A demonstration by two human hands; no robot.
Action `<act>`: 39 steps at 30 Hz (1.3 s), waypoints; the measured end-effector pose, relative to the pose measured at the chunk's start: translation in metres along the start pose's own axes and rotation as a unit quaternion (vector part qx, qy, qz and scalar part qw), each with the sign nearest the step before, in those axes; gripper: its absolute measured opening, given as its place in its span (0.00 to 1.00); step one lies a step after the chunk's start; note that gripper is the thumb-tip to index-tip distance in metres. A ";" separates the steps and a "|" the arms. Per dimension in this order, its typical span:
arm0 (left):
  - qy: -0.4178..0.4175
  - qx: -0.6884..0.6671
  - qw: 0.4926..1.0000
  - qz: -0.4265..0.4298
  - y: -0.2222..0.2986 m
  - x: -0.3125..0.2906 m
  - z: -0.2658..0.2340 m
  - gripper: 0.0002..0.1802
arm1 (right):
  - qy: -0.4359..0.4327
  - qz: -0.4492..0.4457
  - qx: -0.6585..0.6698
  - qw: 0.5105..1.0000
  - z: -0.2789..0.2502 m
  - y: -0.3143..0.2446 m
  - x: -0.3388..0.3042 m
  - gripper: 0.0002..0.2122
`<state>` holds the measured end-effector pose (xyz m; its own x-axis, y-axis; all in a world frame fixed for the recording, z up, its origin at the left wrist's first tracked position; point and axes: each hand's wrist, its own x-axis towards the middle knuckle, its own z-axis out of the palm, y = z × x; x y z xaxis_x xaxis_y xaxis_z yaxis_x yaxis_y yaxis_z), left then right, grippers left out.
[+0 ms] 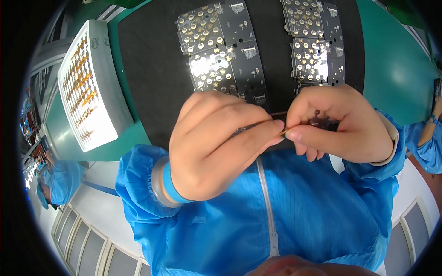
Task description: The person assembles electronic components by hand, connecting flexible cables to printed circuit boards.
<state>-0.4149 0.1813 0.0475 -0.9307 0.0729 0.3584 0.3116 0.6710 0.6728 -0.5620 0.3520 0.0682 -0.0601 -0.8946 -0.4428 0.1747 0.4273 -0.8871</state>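
Note:
Close in front of my chest, my two hands meet over a thin orange strip [283, 132]. My left hand [216, 138] is closed, with its thumb and forefinger pinching one end of the strip. On the other side my right hand [343, 126] pinches it too, its remaining fingers curled in. Most of the strip is hidden by the fingertips, so its exact kind does not show. Just beyond my hands lie a left panel of dark circuit boards [241, 64] with round metal pads and a similar right panel [332, 50]; my hands cover their near ends.
A black mat [147, 69] lies under the boards on a green table [391, 64]. At the left, a white tray [108, 69] carries rows of small orange-and-dark flexible strips [83, 87]. Other people in blue clothing [66, 179] are at both sides.

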 end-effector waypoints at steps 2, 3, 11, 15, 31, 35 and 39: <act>0.012 0.002 1.000 0.009 0.001 0.001 -0.001 0.13 | 0.003 0.008 -0.005 1.000 -0.001 -0.002 0.003 0.02; 0.012 0.003 1.000 0.009 -0.001 0.000 -0.001 0.13 | 0.004 0.016 -0.010 1.000 -0.001 -0.003 0.006 0.03; -0.027 0.137 0.990 0.022 -0.005 -0.005 -0.007 0.12 | 0.016 0.006 -0.040 0.999 0.001 -0.006 0.018 0.03; -0.042 0.151 0.988 0.018 -0.012 -0.009 -0.014 0.11 | 0.072 0.059 -0.027 0.995 -0.005 -0.012 0.026 0.03; -0.093 0.320 0.942 -0.026 -0.015 -0.006 0.002 0.23 | 0.151 0.077 -0.083 0.982 -0.013 0.001 0.045 0.07; -0.101 0.325 0.940 -0.034 -0.011 -0.001 0.003 0.24 | 0.154 0.079 -0.084 0.981 -0.014 0.000 0.045 0.07; -0.134 0.362 0.921 -0.048 -0.005 0.006 0.005 0.24 | 0.148 0.067 -0.094 0.982 -0.016 0.002 0.043 0.04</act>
<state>-0.4225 0.1822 0.0433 -0.9913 0.1028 0.0819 0.1071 0.9930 0.0502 -0.5803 0.3168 0.0455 -0.3365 -0.7638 -0.5508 0.0170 0.5799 -0.8145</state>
